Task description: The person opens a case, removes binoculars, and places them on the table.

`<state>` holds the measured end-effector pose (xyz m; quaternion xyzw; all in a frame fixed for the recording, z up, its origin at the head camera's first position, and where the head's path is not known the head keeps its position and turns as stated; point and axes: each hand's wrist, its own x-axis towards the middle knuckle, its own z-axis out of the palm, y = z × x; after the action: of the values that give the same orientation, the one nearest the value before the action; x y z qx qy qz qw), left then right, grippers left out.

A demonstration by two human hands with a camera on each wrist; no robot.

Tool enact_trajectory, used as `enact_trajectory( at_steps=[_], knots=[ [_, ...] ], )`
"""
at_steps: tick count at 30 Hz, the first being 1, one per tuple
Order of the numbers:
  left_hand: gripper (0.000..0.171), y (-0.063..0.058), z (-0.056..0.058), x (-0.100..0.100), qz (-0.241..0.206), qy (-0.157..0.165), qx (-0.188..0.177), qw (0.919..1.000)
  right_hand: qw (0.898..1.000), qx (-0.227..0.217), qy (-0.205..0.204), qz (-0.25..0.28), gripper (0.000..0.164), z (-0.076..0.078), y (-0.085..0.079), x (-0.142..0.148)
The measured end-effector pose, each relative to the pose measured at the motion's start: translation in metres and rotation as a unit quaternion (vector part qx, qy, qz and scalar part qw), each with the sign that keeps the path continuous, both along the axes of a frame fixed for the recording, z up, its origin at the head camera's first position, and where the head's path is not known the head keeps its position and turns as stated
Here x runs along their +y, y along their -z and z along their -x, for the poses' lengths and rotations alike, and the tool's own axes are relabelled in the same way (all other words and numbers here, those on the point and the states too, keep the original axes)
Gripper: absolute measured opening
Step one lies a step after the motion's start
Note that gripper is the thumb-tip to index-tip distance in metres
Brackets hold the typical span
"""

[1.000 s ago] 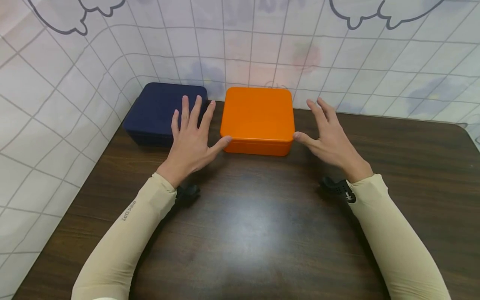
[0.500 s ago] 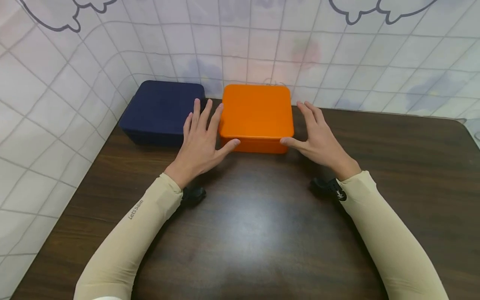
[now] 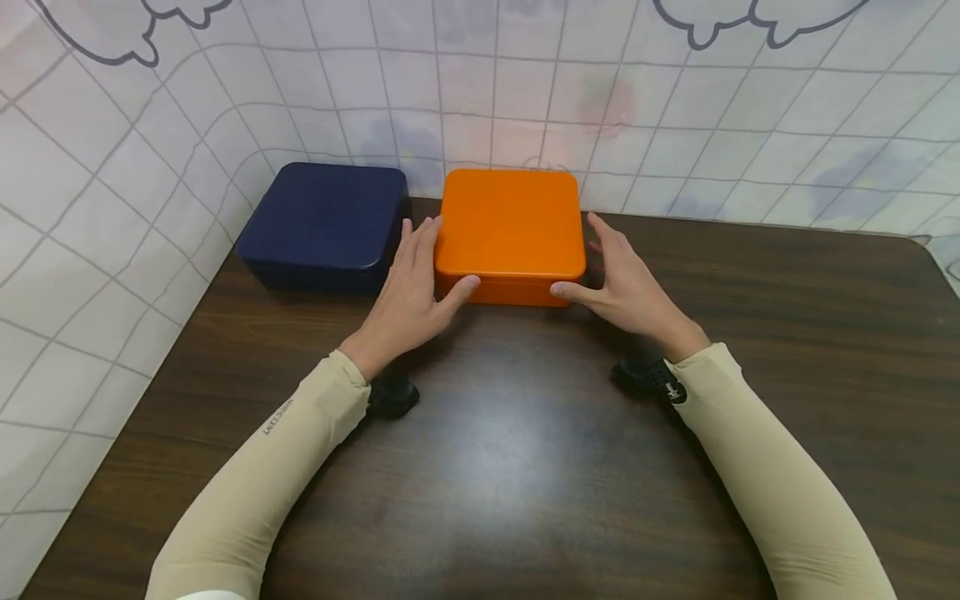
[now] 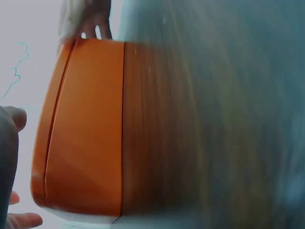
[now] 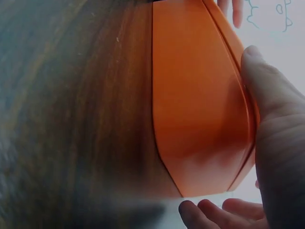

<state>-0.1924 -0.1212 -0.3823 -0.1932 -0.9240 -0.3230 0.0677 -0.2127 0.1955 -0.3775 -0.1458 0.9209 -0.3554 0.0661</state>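
Note:
An orange lidded box (image 3: 510,225) stands on the table with its lid on. At its left side is my left hand (image 3: 408,296), fingers extended along the side and thumb out in front of the near edge. My right hand (image 3: 630,287) is at the right side, thumb near the front right corner. In the right wrist view the thumb (image 5: 267,86) lies by the lid's edge, while the fingers (image 5: 221,214) are beyond the side with a gap showing. From the left wrist view, the left thumb (image 4: 18,118) appears apart from the box; contact elsewhere cannot be told.
A dark navy lidded box (image 3: 322,221) sits left of the orange one, close to my left fingers. Behind both boxes hangs a white grid-patterned cloth (image 3: 525,92), which also runs along the left. The dark wooden table (image 3: 495,467) extends forward and right.
Both hands have moved inward toward the orange box's sides. The left fingers have come off from over the navy box and drawn closer together. Both boxes stay in place.

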Motion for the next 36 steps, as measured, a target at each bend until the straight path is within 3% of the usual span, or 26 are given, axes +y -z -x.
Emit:
enact_trajectory(
  at_steps=[8,16,26,36],
  knots=[
    [0.093,0.009,0.003,0.003,-0.066,-0.015,-0.068,0.9954,0.999,-0.014,0.001,0.046,0.11,0.0,0.006,-0.001],
    [0.093,0.016,0.007,0.0,-0.15,-0.022,-0.112,0.982,0.997,-0.017,0.0,0.082,0.105,0.002,0.008,-0.001],
    [0.097,0.021,0.012,-0.004,-0.168,-0.019,-0.121,0.9781,0.992,-0.041,0.007,0.118,0.1,0.003,0.01,0.001],
    [0.092,0.019,0.011,-0.008,-0.15,-0.018,-0.133,0.9796,0.989,-0.053,0.007,0.14,0.1,0.004,0.014,0.004]
  ],
)
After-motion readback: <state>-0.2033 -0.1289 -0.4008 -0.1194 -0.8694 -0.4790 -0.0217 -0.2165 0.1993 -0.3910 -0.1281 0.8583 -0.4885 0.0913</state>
